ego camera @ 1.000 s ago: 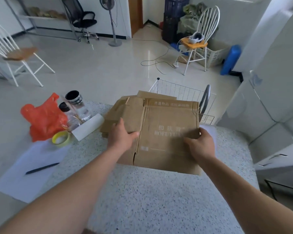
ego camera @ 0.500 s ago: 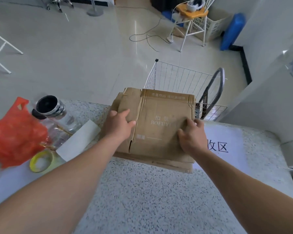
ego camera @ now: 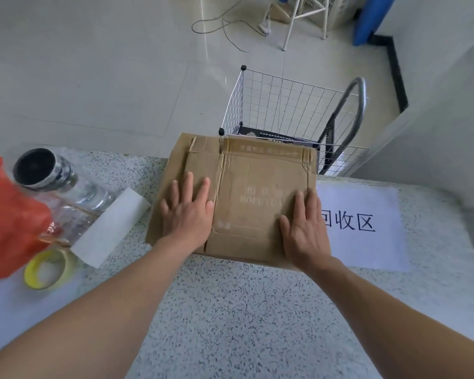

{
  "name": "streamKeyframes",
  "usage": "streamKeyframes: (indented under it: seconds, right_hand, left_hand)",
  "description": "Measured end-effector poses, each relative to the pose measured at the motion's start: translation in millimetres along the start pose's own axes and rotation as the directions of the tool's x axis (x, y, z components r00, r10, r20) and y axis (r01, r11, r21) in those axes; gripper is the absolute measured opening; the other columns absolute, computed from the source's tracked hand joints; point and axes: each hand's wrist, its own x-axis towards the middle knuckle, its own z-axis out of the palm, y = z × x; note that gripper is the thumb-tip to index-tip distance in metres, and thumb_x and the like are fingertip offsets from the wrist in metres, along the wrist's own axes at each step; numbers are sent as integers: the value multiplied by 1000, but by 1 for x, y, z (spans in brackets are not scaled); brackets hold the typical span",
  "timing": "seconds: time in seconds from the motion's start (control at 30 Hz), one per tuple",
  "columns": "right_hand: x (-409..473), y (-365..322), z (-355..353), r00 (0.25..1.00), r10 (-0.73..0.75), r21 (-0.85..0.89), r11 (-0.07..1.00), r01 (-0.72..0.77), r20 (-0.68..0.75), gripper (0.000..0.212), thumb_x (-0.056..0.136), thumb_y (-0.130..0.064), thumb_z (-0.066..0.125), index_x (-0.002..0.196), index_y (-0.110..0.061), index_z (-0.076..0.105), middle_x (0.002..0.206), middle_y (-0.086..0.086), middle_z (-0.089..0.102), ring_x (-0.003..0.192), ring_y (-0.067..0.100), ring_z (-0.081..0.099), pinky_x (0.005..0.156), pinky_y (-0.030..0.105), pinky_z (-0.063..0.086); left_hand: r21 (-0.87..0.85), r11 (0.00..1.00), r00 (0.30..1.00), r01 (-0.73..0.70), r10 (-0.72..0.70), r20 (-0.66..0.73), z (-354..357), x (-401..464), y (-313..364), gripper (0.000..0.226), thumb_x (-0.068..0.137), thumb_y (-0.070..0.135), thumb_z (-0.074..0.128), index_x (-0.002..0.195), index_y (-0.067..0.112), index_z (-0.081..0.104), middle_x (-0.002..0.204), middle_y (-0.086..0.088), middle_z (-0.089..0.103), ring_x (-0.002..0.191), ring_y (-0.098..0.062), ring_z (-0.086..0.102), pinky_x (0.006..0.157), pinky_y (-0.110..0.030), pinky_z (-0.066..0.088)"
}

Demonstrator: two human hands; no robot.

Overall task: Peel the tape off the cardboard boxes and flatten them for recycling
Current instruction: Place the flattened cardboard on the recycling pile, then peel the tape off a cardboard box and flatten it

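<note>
A flattened brown cardboard box (ego camera: 252, 192) lies on the speckled table (ego camera: 230, 310), its far edge reaching past the table's back edge. Strips of brown tape run along its top edge and centre seam. My left hand (ego camera: 188, 212) presses flat on the left part of the cardboard, fingers straight and spread. My right hand (ego camera: 304, 231) presses flat on the right part, fingers straight, beside the box's right edge. More cardboard layers show under the top sheet at the left and front.
A white paper sign (ego camera: 367, 228) with black characters lies right of the box. Left of it are a white roll (ego camera: 110, 228), a yellow tape ring (ego camera: 48, 269), clear bottles (ego camera: 63, 184) and an orange bag (ego camera: 8, 222). A wire basket cart (ego camera: 290, 116) stands behind the table.
Both hands went from gripping the cardboard with curled fingers to pressing it flat with straight fingers. The cardboard settled onto the table and the view tilted further down.
</note>
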Motion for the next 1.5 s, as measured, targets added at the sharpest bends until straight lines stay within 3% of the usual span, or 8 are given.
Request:
streamKeyframes:
  seconds: [0.2, 0.57, 0.83, 1.1, 1.27, 1.37, 1.4, 1.5]
  right_hand:
    - [-11, -6, -23, 1000, 1, 40, 999, -1, -6, 71, 104, -53, 23, 160, -19, -5, 166, 5, -17, 154, 24, -11, 125, 44, 4]
    - [-21, -22, -71, 996, -59, 14, 998, 60, -61, 67, 104, -54, 17, 160, -20, 2, 166, 1, -15, 153, 16, -13, 123, 42, 0]
    - [-62, 4, -102, 993, -85, 32, 996, 88, -82, 63, 105, -49, 19, 160, -17, 13, 168, 3, 6, 155, 19, 2, 124, 43, 11]
    - [-151, 113, -146, 991, 17, 17, 1000, -15, -136, 60, 104, -46, 36, 155, -16, 30, 162, 7, 29, 150, 25, 26, 120, 42, 27]
    - [-242, 220, -192, 965, 115, 5, 993, -117, -237, 45, 100, -45, 44, 136, -19, 53, 134, 3, 61, 121, 28, 57, 92, 39, 44]
    - [-305, 297, -218, 934, 205, 2, 977, -214, -293, 30, 97, -48, 45, 98, -21, 57, 102, 3, 67, 94, 31, 63, 68, 35, 38]
    - [-323, 319, -226, 924, 240, 15, 969, -247, -299, 31, 96, -50, 44, 93, -22, 56, 98, 2, 67, 90, 29, 63, 66, 35, 41]
    - [-385, 386, -254, 864, 367, 61, 927, -369, -344, 33, 94, -51, 46, 102, -23, 62, 102, 0, 69, 93, 27, 65, 72, 36, 50]
  left_hand:
    - [-65, 993, 992, -98, 92, -87, -22, -5, 14, 54, 107, 39, 26, 159, 27, 14, 167, 2, -8, 153, -27, -12, 122, -56, 2]
    - [-62, 972, 968, -227, 219, -119, -52, -35, 46, 54, 107, 40, 24, 159, 26, 13, 167, 1, -9, 153, -23, -14, 124, -49, -4]
    - [24, 911, 900, -411, 410, -145, -66, -74, 98, 56, 106, 42, 23, 157, 19, 20, 166, -3, 17, 153, -26, 9, 125, -45, 7]
    - [94, 819, 816, -566, 573, -80, -57, -165, 216, 55, 105, 46, 29, 153, 20, 31, 159, 0, 34, 147, -22, 28, 120, -41, 22]
    - [131, 727, 729, -674, 683, -42, -36, -247, 326, 52, 104, 48, 32, 146, 20, 45, 149, 1, 48, 137, -21, 41, 109, -38, 32]
    - [134, 667, 671, -733, 741, -25, -18, -305, 400, 49, 103, 50, 35, 135, 19, 55, 138, -1, 57, 127, -24, 50, 98, -38, 41]
    - [134, 650, 653, -748, 757, -28, -13, -322, 422, 48, 102, 51, 36, 130, 19, 58, 133, -1, 59, 123, -24, 52, 94, -38, 43]
    - [115, 580, 582, -806, 813, -26, 0, -377, 493, 53, 98, 57, 33, 122, 20, 61, 127, 1, 62, 118, -24, 54, 89, -36, 45]
